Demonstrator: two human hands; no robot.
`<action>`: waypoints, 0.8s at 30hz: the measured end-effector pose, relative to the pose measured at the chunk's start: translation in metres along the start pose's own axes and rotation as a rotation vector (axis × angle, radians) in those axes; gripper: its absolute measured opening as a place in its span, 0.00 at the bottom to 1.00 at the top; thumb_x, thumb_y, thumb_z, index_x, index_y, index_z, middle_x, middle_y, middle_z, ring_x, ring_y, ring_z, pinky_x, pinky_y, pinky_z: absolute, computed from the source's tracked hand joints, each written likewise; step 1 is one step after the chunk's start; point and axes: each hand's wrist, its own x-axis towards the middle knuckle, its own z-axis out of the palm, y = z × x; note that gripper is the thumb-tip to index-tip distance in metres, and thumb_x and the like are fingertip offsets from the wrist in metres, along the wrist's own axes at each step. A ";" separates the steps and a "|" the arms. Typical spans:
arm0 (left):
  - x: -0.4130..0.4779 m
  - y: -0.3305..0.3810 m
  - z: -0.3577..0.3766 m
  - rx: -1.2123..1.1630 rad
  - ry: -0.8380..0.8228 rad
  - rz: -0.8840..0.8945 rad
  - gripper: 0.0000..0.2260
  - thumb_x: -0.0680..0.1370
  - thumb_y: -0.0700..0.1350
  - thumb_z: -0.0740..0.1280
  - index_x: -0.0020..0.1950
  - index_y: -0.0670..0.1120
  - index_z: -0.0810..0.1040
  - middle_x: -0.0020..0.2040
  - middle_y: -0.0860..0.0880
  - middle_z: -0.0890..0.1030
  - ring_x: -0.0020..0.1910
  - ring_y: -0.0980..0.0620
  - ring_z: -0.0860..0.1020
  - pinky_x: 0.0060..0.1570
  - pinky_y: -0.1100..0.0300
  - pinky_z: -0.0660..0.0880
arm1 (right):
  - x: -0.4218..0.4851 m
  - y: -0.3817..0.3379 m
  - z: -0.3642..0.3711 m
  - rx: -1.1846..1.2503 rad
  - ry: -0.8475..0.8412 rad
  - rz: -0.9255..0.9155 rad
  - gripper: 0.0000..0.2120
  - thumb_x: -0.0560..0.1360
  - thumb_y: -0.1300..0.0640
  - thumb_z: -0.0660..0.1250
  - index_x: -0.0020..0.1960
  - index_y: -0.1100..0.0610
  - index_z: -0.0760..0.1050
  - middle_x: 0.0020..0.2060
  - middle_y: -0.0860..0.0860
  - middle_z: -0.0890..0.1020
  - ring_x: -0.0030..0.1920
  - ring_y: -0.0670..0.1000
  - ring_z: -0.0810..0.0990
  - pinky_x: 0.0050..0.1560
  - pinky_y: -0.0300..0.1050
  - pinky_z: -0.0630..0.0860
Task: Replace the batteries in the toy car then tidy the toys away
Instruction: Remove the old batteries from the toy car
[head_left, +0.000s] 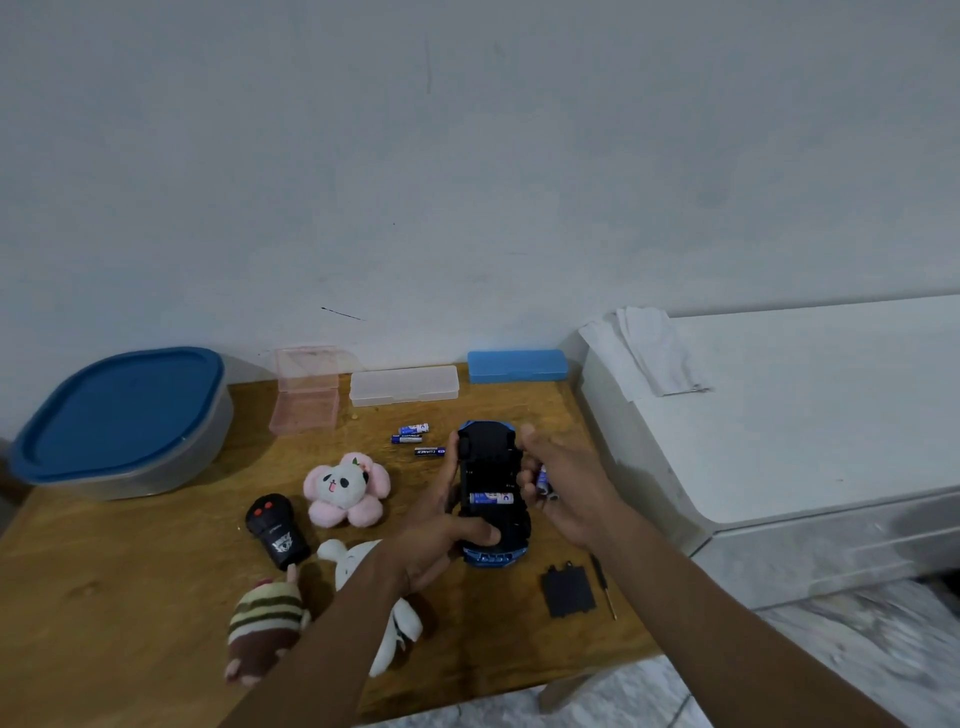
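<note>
Above the wooden surface (130, 571) by a pale wall (467, 156), fingers of the left hand (441, 535) grip the upturned blue toy car (491, 467), one battery (491, 499) seated inside. Fingers of the right hand (566, 483) curl round spare batteries (544, 480).

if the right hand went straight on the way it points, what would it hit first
Probably the upturned toy car, near its open battery bay; the right hand is close beside it.

Storage tub (119, 415) sitting left on table (130, 571); loose batteries (415, 439) lying centre, above panda plush (345, 488); battery cover (568, 590) lying beside screwdriver (605, 590).
</note>
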 end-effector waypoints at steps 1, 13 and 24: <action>0.000 0.000 0.000 0.004 0.011 0.009 0.54 0.65 0.26 0.70 0.75 0.69 0.51 0.68 0.43 0.75 0.65 0.39 0.75 0.66 0.36 0.68 | -0.002 -0.002 0.001 -0.126 0.010 0.003 0.10 0.78 0.53 0.67 0.49 0.61 0.78 0.29 0.51 0.72 0.28 0.46 0.71 0.28 0.38 0.71; 0.005 -0.007 0.004 0.107 0.247 0.112 0.57 0.63 0.30 0.75 0.73 0.72 0.47 0.66 0.48 0.78 0.62 0.45 0.79 0.64 0.38 0.72 | -0.008 -0.003 0.021 -0.669 0.189 -0.040 0.12 0.78 0.55 0.66 0.47 0.64 0.80 0.31 0.54 0.78 0.26 0.47 0.73 0.24 0.37 0.71; 0.001 0.001 0.002 0.108 0.202 0.142 0.56 0.64 0.29 0.73 0.76 0.69 0.47 0.65 0.42 0.77 0.60 0.42 0.79 0.63 0.38 0.72 | -0.010 0.003 0.016 -0.403 0.160 -0.011 0.09 0.77 0.58 0.67 0.39 0.61 0.77 0.28 0.52 0.74 0.25 0.45 0.71 0.24 0.35 0.71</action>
